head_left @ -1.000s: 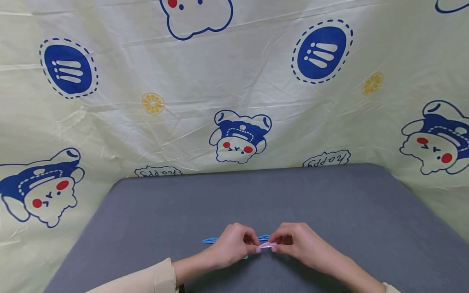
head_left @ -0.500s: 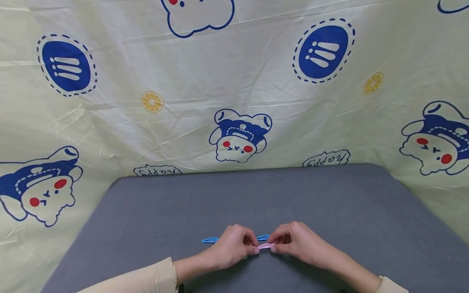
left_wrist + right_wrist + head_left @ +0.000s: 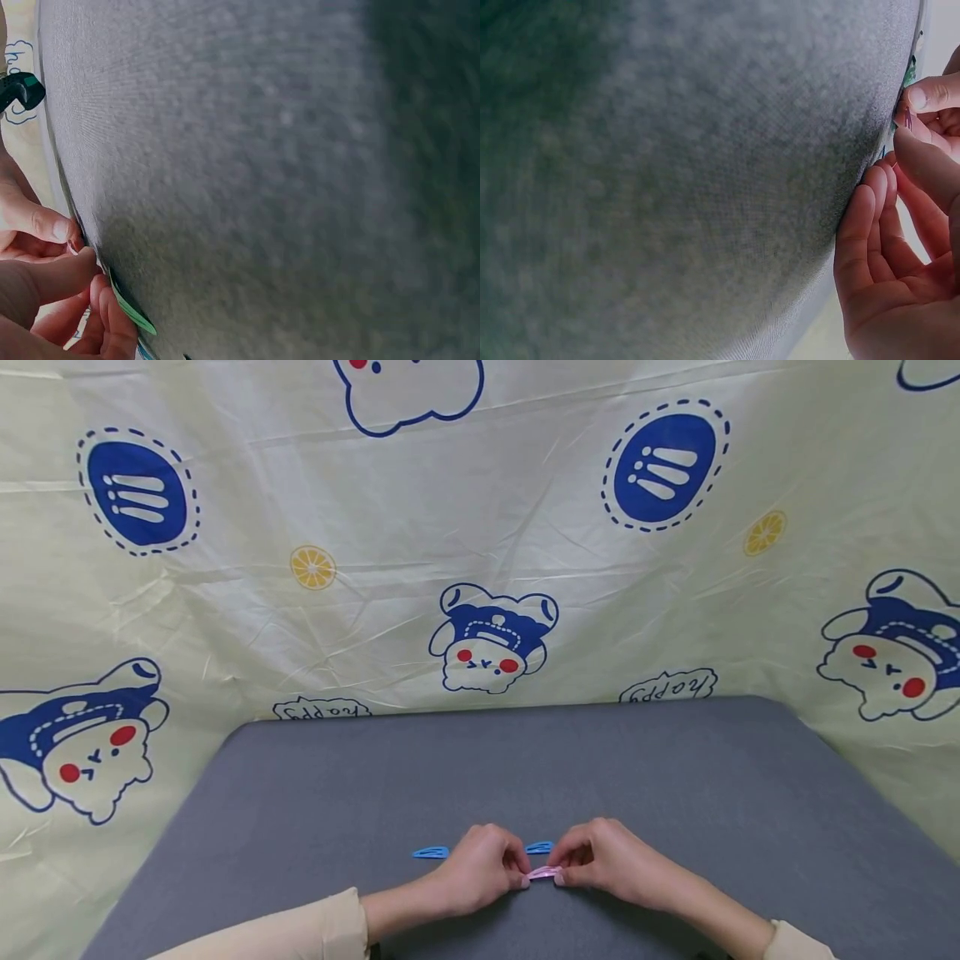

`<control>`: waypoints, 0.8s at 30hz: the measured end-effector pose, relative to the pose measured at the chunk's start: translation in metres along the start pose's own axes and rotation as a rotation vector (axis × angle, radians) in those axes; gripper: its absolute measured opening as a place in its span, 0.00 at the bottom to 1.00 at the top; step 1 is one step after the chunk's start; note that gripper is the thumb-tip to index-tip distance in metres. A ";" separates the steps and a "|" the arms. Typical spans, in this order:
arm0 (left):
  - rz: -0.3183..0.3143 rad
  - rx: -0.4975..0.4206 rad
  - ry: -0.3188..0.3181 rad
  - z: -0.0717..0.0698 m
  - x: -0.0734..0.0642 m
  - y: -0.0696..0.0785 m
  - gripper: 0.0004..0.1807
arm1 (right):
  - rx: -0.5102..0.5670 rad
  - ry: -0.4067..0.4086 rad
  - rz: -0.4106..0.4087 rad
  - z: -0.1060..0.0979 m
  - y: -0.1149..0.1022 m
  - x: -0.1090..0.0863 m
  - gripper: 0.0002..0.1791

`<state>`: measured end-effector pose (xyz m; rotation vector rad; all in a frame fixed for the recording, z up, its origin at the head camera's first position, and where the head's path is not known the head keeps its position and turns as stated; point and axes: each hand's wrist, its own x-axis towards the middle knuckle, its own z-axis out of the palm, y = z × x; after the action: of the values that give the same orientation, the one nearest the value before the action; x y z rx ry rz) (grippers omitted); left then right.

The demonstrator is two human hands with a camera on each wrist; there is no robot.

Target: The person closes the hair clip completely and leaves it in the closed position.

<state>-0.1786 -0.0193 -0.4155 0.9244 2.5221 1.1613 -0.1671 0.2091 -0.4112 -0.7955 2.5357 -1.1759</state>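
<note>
A pink snap hair clip (image 3: 543, 872) spans the gap between my two hands, low over the grey table. My left hand (image 3: 478, 870) pinches its left end between thumb and fingers. At the other end, my right hand (image 3: 621, 865) pinches it the same way. In the right wrist view only a sliver of the pink clip (image 3: 908, 118) shows between the fingertips. Behind the hands lie two blue snap hair clips, one left of my left hand (image 3: 431, 852) and the other blue clip (image 3: 538, 847) beyond the gap. A green hair clip (image 3: 133, 311) lies beside my left fingers, hidden in the head view.
The grey cloth-covered table (image 3: 525, 768) stretches away beyond the hands. A pale curtain (image 3: 390, 635) printed with cartoon figures hangs along its back and sides.
Both hands and the pink clip have shifted slightly toward the near edge. The bit of green clip seen below my left hand has become hidden in the head view.
</note>
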 end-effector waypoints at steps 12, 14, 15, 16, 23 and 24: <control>0.002 0.096 0.044 0.004 -0.001 0.003 0.09 | -0.033 0.012 0.008 0.002 0.002 0.000 0.04; 0.005 0.089 0.046 0.005 -0.001 0.002 0.08 | -0.026 0.005 0.005 0.002 0.003 0.000 0.04; 0.007 0.086 0.047 0.005 -0.001 0.002 0.08 | -0.023 0.000 0.002 0.001 0.003 0.000 0.04; 0.007 0.086 0.048 0.005 -0.001 0.002 0.08 | -0.019 -0.005 -0.004 0.001 0.003 0.000 0.05; 0.013 0.111 0.050 0.006 -0.002 0.001 0.08 | 0.002 -0.037 -0.036 -0.002 0.007 -0.001 0.07; 0.014 0.116 0.046 0.006 -0.002 0.001 0.08 | 0.005 -0.040 -0.036 -0.002 0.008 -0.002 0.07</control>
<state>-0.1742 -0.0165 -0.4184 0.9554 2.6478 1.0612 -0.1696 0.2155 -0.4155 -0.8575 2.4956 -1.1652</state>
